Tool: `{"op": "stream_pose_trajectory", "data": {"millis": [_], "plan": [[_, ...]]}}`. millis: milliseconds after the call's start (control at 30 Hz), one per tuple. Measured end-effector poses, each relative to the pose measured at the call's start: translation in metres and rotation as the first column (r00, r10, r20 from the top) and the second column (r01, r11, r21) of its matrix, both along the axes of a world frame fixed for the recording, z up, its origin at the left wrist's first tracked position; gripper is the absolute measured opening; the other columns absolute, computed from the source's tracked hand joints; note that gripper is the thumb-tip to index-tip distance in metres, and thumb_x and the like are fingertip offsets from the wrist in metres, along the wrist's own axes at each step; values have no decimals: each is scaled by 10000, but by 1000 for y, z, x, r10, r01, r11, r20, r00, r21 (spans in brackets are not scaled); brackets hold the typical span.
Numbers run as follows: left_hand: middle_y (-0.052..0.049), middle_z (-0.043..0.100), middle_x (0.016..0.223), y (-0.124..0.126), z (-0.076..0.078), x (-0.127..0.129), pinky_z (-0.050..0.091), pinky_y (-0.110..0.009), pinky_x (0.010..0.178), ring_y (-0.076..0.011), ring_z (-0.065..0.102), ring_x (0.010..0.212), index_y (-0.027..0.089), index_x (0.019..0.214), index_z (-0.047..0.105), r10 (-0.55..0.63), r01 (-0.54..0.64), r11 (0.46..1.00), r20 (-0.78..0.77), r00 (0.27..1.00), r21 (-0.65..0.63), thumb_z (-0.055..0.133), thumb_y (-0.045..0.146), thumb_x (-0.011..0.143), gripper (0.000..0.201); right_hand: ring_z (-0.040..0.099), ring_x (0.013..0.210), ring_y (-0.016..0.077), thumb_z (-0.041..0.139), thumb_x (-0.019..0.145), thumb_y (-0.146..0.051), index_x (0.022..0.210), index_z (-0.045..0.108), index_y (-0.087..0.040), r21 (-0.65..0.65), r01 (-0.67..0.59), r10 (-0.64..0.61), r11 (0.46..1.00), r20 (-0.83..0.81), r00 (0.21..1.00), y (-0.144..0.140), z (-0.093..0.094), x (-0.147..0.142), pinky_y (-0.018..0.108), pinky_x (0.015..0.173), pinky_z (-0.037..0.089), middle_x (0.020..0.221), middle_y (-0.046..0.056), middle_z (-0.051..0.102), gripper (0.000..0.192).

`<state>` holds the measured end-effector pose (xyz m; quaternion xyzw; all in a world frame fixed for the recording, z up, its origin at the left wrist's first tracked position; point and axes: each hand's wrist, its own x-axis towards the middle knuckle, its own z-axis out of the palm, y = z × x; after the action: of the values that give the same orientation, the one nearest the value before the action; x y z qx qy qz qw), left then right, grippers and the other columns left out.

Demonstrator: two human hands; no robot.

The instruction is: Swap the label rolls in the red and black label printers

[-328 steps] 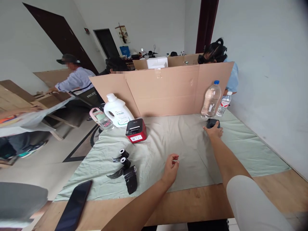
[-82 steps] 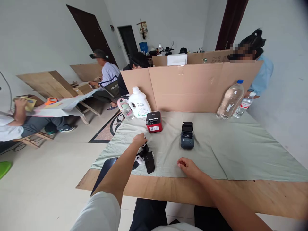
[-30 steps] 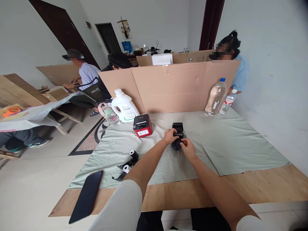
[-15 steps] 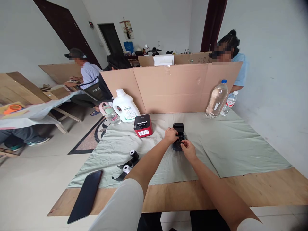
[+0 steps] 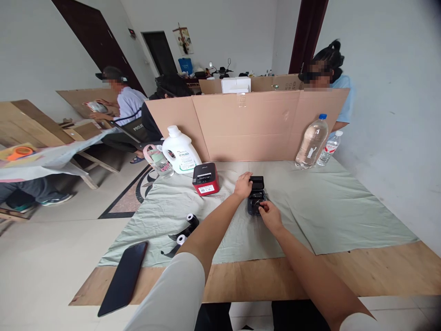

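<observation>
A small black portable printer (image 5: 255, 196) lies on the cloth with its lid (image 5: 257, 183) raised at the far side, so its dark inside shows. My left hand (image 5: 244, 185) is at the left edge of the lid, fingers stretched forward and apparently touching it. My right hand (image 5: 270, 215) is closed at the printer's near right side, thumb and fingertips gripping its edge. Two rolls of paper, an upper roll (image 5: 191, 219) and a lower roll (image 5: 181, 239), lie left of my left forearm with dark strips trailing from them.
A red and black box-shaped printer (image 5: 206, 179) stands left, before a white jug (image 5: 182, 154) and a clear cup (image 5: 161, 165). A phone (image 5: 123, 278) lies at the front left. Bottles (image 5: 312, 145) stand by the cardboard screen (image 5: 248, 128). Other people sit beyond.
My left hand has moved from over the printer's inside up and back to the lid's left edge, uncovering the inside. My right hand stays at the near right side.
</observation>
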<state>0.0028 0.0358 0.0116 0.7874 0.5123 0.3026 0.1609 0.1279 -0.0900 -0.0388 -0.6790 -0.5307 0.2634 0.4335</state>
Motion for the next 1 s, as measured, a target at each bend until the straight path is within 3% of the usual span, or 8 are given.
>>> {"op": "stream_pose_trajectory", "data": {"millis": [100,267,400,633,733,833,1000], "plan": [[-83,478,1373,7,1,0,284,-367,1114,-195,390,1295,159,1307,482,-168,168,985,-1,986,-47,408,121,853,461,548,624,163,506,732,-373,902,634,-204,-7,8,-8,1000,27,1000,-1,3,-1,287,619,425,678,1,601,273],[-78,571,1254,3,4,-4,372,-335,1056,-178,495,1189,157,1217,575,-227,228,974,-9,974,8,371,83,837,438,530,611,163,505,730,-358,901,627,-204,-26,-4,5,1000,40,999,-1,4,-1,280,596,398,662,-2,580,260],[-48,660,1059,-12,3,-10,444,-318,961,-162,585,1003,190,1117,647,-311,315,949,-145,939,3,367,39,802,448,529,621,165,507,722,-345,904,621,-202,-24,0,1,1000,39,999,-1,5,-1,281,603,399,668,-4,575,258],[-67,611,1175,-47,-9,-13,396,-361,993,-204,505,1125,188,1108,656,-259,285,957,-290,921,49,417,38,773,438,551,649,168,496,749,-343,957,602,-203,-55,-10,16,998,108,994,-1,9,0,288,636,422,683,-12,580,272],[-84,585,1204,-61,-11,-14,375,-385,996,-228,471,1161,192,1151,632,-226,261,962,-312,923,77,437,92,812,405,584,778,192,496,762,-334,1026,596,-195,-12,13,-10,1000,235,972,1,11,4,319,722,452,872,47,621,314],[-95,567,1227,-71,-13,-17,348,-400,1005,-241,451,1186,199,1190,608,-212,250,965,-319,924,84,447,137,837,392,533,1050,243,492,785,-308,1162,563,-161,67,-33,3,997,406,914,2,11,9,369,903,419,1179,126,563,411],[-84,576,1227,-78,-15,-18,311,-395,1015,-235,448,1200,215,1208,590,-196,240,967,-352,915,86,419,124,849,408,433,1195,273,369,881,-270,1324,480,-140,13,-191,144,982,606,783,1,15,11,403,1008,325,1403,101,445,474]]}}
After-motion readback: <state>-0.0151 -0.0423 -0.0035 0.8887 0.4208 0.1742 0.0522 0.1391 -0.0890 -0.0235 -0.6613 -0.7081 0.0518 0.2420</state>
